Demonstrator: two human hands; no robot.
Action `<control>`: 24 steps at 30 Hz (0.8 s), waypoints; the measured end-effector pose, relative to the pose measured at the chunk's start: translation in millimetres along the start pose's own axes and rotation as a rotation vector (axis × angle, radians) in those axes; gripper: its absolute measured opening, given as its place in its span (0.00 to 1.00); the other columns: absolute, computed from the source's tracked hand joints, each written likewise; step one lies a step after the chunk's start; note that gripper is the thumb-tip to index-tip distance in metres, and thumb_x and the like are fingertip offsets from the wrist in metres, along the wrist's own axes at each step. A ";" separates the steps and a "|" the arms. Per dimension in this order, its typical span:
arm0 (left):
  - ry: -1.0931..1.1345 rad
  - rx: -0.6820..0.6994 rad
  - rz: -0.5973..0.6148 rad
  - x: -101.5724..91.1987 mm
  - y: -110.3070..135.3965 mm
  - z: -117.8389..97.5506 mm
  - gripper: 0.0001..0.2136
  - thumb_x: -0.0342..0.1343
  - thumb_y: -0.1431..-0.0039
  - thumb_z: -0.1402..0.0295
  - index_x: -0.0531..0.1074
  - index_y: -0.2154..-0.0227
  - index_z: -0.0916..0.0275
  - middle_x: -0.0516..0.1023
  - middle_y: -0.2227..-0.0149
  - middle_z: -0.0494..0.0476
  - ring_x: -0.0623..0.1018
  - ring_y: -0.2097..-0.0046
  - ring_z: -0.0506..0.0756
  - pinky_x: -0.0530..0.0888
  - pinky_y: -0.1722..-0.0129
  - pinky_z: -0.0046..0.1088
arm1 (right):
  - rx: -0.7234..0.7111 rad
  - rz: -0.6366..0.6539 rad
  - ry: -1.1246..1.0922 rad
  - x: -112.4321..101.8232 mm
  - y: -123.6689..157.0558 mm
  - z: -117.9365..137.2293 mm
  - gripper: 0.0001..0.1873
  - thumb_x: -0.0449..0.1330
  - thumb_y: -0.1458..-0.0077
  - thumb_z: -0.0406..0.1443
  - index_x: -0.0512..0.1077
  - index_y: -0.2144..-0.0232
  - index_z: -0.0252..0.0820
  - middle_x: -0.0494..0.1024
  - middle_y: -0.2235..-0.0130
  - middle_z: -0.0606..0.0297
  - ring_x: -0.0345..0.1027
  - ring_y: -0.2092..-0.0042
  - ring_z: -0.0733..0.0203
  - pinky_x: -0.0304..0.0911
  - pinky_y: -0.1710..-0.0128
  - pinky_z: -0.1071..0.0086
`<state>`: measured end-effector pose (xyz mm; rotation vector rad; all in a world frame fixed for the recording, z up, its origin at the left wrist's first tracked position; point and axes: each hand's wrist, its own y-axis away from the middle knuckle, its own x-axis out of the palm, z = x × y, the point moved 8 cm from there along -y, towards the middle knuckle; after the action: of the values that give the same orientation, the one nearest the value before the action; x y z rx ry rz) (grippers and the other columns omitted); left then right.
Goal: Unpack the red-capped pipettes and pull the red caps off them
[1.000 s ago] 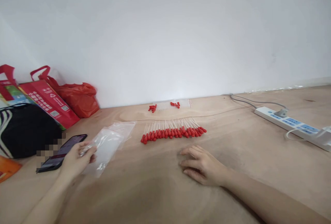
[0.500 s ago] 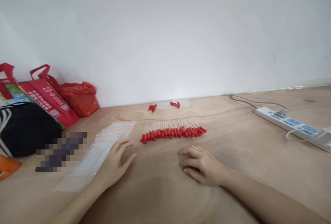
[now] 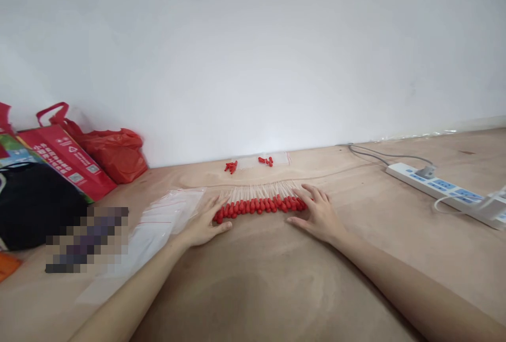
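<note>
A row of thin pale sticks with red tips [image 3: 259, 205] lies side by side on the wooden table, red ends toward me. At the row's left end is my left hand [image 3: 205, 223], fingers apart, its fingertips beside or touching the outermost red tips. My right hand [image 3: 318, 213] is spread at the other end and covers some of the last tips; whether it touches them I cannot tell. Neither hand grips anything. Stacked clear zip bags [image 3: 154, 226] lie left of my left hand, partly under that forearm.
Small red pieces [image 3: 231, 166] and another flat clear bag [image 3: 280, 159] with red pieces lie near the wall. On the right stands a white power strip [image 3: 438, 186] with a grey cord. A red plastic bag [image 3: 118, 155], a red carrier bag [image 3: 65, 160] and a black bag [image 3: 39, 205] fill the left.
Both hands have moved forward to the two ends of the row, the left one also rightward. Their fingers are spread wider. The view has shifted slightly.
</note>
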<state>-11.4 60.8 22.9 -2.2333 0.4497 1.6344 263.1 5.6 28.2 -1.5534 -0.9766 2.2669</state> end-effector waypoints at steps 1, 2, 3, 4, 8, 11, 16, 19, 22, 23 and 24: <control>0.001 -0.016 0.006 3.8 -1.3 -2.8 0.32 0.48 0.48 0.51 0.49 0.42 0.55 0.46 0.38 0.62 0.50 0.39 0.64 0.56 0.45 0.45 | 0.016 0.020 0.009 5.3 -3.2 -4.1 0.36 0.56 0.57 0.54 0.60 0.48 0.44 0.60 0.47 0.51 0.54 0.47 0.46 0.54 0.53 0.51; 0.010 -0.022 0.010 7.3 -2.9 -5.9 0.31 0.48 0.48 0.51 0.50 0.42 0.55 0.45 0.38 0.62 0.49 0.39 0.64 0.56 0.45 0.45 | 0.027 0.043 0.010 10.7 -6.2 -7.1 0.38 0.56 0.58 0.55 0.59 0.47 0.45 0.60 0.47 0.51 0.54 0.47 0.45 0.55 0.53 0.51; 0.024 -0.019 0.010 10.2 -5.0 -9.1 0.30 0.49 0.47 0.52 0.52 0.43 0.56 0.44 0.38 0.63 0.48 0.39 0.64 0.56 0.45 0.45 | 0.034 0.065 0.006 15.8 -8.9 -9.1 0.39 0.56 0.58 0.56 0.59 0.47 0.46 0.59 0.46 0.51 0.54 0.47 0.45 0.55 0.53 0.51; 0.040 -0.009 0.011 12.7 -7.5 -11.8 0.30 0.49 0.48 0.52 0.54 0.43 0.57 0.44 0.38 0.63 0.48 0.39 0.64 0.55 0.44 0.44 | 0.039 0.085 0.000 20.4 -11.4 -10.8 0.39 0.55 0.58 0.56 0.58 0.46 0.46 0.59 0.46 0.51 0.54 0.47 0.45 0.56 0.54 0.51; 0.094 0.005 0.005 18.3 -18.7 -13.8 0.28 0.51 0.49 0.53 0.60 0.46 0.60 0.46 0.39 0.65 0.51 0.39 0.63 0.56 0.44 0.41 | 0.069 0.132 -0.039 32.4 -18.4 -19.5 0.40 0.55 0.59 0.57 0.57 0.46 0.46 0.58 0.46 0.51 0.55 0.47 0.45 0.57 0.54 0.51; 0.104 -0.007 -0.022 19.0 -24.7 -13.2 0.27 0.51 0.49 0.53 0.61 0.47 0.59 0.50 0.40 0.64 0.54 0.40 0.62 0.56 0.44 0.41 | 0.060 0.150 -0.110 38.9 -20.9 -25.3 0.39 0.56 0.59 0.56 0.59 0.47 0.47 0.59 0.47 0.52 0.56 0.47 0.46 0.58 0.53 0.52; 0.084 -0.020 -0.057 19.1 -28.0 -14.4 0.27 0.51 0.48 0.54 0.61 0.47 0.58 0.53 0.41 0.64 0.56 0.41 0.63 0.58 0.45 0.42 | 0.082 0.174 -0.216 51.1 -25.5 -35.9 0.38 0.56 0.59 0.56 0.62 0.49 0.43 0.60 0.48 0.52 0.58 0.48 0.49 0.60 0.52 0.57; 0.062 -0.001 -0.090 16.6 -25.9 -15.5 0.27 0.51 0.49 0.53 0.61 0.47 0.58 0.55 0.42 0.64 0.59 0.42 0.62 0.61 0.46 0.41 | 0.081 0.174 -0.259 54.8 -29.1 -38.4 0.37 0.57 0.60 0.56 0.63 0.50 0.43 0.60 0.49 0.53 0.59 0.48 0.51 0.59 0.51 0.59; -0.057 0.038 -0.209 7.7 -20.8 -23.8 0.29 0.53 0.53 0.49 0.64 0.49 0.58 0.60 0.44 0.64 0.59 0.43 0.64 0.57 0.46 0.47 | 0.069 0.176 -0.293 54.7 -29.5 -38.7 0.39 0.59 0.62 0.55 0.62 0.50 0.43 0.61 0.49 0.54 0.59 0.48 0.51 0.59 0.50 0.59; -0.113 0.071 -0.247 5.6 -19.4 -30.9 0.29 0.53 0.54 0.48 0.65 0.50 0.57 0.61 0.45 0.63 0.59 0.43 0.65 0.54 0.45 0.50 | 0.071 0.175 -0.296 54.0 -28.6 -39.1 0.39 0.59 0.62 0.55 0.61 0.49 0.43 0.61 0.49 0.54 0.59 0.48 0.51 0.59 0.50 0.59; -0.164 0.117 -0.271 5.3 -18.8 -40.2 0.30 0.53 0.55 0.47 0.65 0.50 0.56 0.62 0.45 0.63 0.58 0.43 0.65 0.50 0.44 0.52 | 0.075 0.172 -0.295 52.9 -27.2 -39.9 0.40 0.59 0.63 0.55 0.60 0.49 0.43 0.60 0.49 0.54 0.58 0.48 0.50 0.59 0.50 0.58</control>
<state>32.6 59.4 30.8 -1.9593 0.1855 1.5873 271.8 69.7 -2.5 -1.3445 -0.8394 2.6767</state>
